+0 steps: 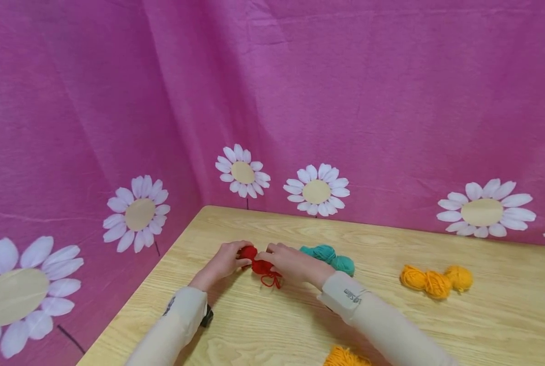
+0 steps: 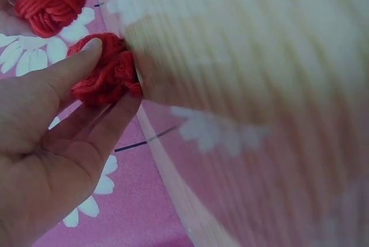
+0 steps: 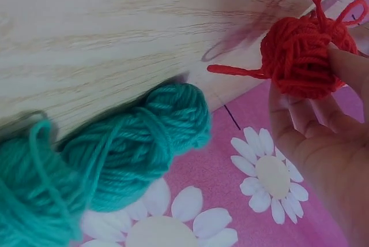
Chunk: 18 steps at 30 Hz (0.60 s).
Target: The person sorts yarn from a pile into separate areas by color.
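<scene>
Two red yarn balls lie close together between my hands. My left hand (image 1: 227, 260) pinches the left red yarn ball (image 2: 106, 74) between thumb and fingers, low at the table. The right hand (image 1: 291, 262) grips the other red yarn ball (image 3: 302, 56) the same way, with loose loops of red strand sticking out of it. In the head view those loops hang toward the near side. Just right of the right hand sits a row of teal yarn balls (image 1: 343, 264), partly hidden behind that hand.
Three orange yarn balls (image 1: 437, 283) lie in a row farther right on the wooden table (image 1: 263, 330). Another orange yarn piece (image 1: 345, 357) shows at the near edge of the view. A pink curtain (image 1: 345, 101) with daisies stands behind and to the left.
</scene>
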Available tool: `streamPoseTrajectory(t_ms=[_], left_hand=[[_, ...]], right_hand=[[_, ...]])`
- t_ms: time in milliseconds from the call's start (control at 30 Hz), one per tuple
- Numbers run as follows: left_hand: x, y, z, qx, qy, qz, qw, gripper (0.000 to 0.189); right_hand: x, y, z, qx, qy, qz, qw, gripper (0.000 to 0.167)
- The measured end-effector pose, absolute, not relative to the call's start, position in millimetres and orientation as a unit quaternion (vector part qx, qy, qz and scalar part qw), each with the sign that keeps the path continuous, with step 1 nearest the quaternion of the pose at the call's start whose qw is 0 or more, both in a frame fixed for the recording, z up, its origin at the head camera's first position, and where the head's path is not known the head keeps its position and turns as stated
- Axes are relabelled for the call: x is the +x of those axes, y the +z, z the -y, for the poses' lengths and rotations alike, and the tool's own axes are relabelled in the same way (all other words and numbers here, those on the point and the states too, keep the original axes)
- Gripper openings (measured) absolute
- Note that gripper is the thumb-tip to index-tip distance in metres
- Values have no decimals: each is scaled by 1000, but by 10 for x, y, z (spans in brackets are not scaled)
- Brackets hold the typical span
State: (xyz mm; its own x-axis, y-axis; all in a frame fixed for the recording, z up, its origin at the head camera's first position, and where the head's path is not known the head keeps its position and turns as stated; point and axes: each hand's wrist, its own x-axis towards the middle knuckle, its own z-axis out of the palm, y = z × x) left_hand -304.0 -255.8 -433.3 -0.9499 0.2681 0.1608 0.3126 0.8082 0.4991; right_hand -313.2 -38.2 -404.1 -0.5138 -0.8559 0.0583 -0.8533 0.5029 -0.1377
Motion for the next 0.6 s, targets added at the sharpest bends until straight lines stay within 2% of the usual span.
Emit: streamPoseTrajectory(t_ms=[367,600], left_hand=[[-3056,-4362,2559,-151,-266,951,48,35],[-3045,-4340,2550,-144,-262,953,44,35]], right_hand=[[-3183,-4132,436,-484,-77,-871,18,53],[-3178,-4150,487,-482,-66,-873,20,49]])
